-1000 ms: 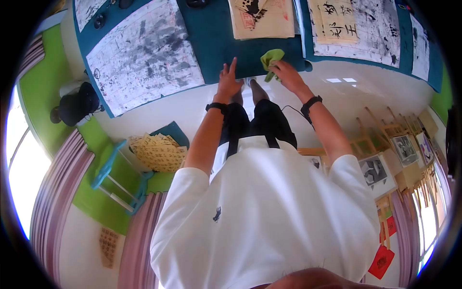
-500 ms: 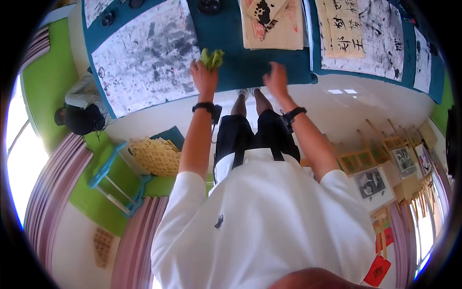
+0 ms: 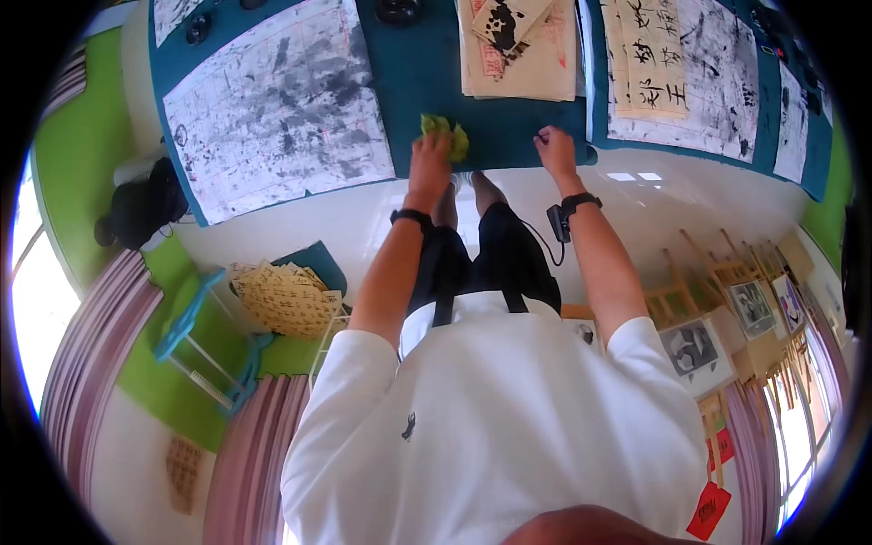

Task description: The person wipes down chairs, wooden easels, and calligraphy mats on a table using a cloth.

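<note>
My left hand (image 3: pixel 431 165) is closed on a crumpled yellow-green cloth (image 3: pixel 457 143), pressed onto the dark teal table cover (image 3: pixel 427 77) near its front edge. Part of the cloth is hidden under the fingers. To the right, my right hand (image 3: pixel 557 152) is over the same cover with its fingers curled together, and nothing shows in them. A large ink-smudged sheet (image 3: pixel 282 109) lies just left of my left hand. Beyond my right hand is a stack of tan paper (image 3: pixel 536 73) with red print and black ink blots.
Across a gap on the right, another covered table bears calligraphy paper (image 3: pixel 649 64) and an inky sheet (image 3: pixel 727 82). A black round dish (image 3: pixel 397 9) stands at the far side. A person (image 3: pixel 141 204) is beside the table's left end. Easels (image 3: pixel 718 282) stand behind at right.
My left hand has moved right along the table with the cloth, away from the ink-smudged sheet. My right hand has shifted right too, its fingers now curled.
</note>
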Demonstrator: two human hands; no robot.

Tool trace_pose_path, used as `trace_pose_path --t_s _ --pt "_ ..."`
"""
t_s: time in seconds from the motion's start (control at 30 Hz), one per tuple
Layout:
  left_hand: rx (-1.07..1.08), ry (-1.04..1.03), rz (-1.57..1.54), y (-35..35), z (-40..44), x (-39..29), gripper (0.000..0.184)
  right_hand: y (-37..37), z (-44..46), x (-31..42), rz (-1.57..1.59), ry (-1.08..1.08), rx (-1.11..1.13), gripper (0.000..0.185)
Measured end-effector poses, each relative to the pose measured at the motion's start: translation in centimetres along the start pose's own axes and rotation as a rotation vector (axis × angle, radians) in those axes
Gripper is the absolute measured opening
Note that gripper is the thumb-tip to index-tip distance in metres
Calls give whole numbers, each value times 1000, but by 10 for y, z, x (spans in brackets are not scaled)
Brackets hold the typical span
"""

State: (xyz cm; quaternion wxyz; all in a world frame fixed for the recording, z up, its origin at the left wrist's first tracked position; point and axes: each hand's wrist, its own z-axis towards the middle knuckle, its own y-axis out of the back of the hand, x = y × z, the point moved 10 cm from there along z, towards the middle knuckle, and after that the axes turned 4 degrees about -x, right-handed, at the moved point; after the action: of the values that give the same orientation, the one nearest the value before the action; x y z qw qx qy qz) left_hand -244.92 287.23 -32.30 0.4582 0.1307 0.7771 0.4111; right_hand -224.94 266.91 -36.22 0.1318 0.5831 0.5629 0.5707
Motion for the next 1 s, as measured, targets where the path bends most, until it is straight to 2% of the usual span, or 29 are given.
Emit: trace_pose_path --t_s 0.17,0.23,0.27,0.3,0.33,0.47,0.53,0.67,0.77,0.83,0.97,1.0 --pt "141 18 -50 -9 -34 -4 52 -7 8 -3 -81 -26 41 11" --pt "31 24 -177 7 -17 13 50 -8 9 -7 -71 -50 75 10" --pt "-22 170 -156 29 -4 19 48 -4 10 -4 -82 -46 74 10" --pt "-135 177 -173 45 12 26 47 0 14 4 -6 -60 63 11" --pt "-315 58 -125 69 26 18 43 3 17 13 70 -77 54 13" --pt "-397 -45 -126 87 68 16 40 10 26 44 208 -64 -4 14" --pt "-159 -97 -124 45 76 23 40 9 25 43 285 -31 -50 17" --pt "-46 -8 -7 14 40 11 42 4 8 31 202 -94 -25 19" --pt "48 13 -50 -2 -4 1 43 -19 -4 2 48 -128 21 16" --pt "78 -13 -46 -9 -28 1 43 -56 -20 -23 -137 -211 282 16" --pt "112 0 17 4 -31 11 40 -67 -14 -34 -134 -226 243 22" --pt "-1 3 39 18 -21 18 37 -68 -13 -35 -109 -234 310 25"
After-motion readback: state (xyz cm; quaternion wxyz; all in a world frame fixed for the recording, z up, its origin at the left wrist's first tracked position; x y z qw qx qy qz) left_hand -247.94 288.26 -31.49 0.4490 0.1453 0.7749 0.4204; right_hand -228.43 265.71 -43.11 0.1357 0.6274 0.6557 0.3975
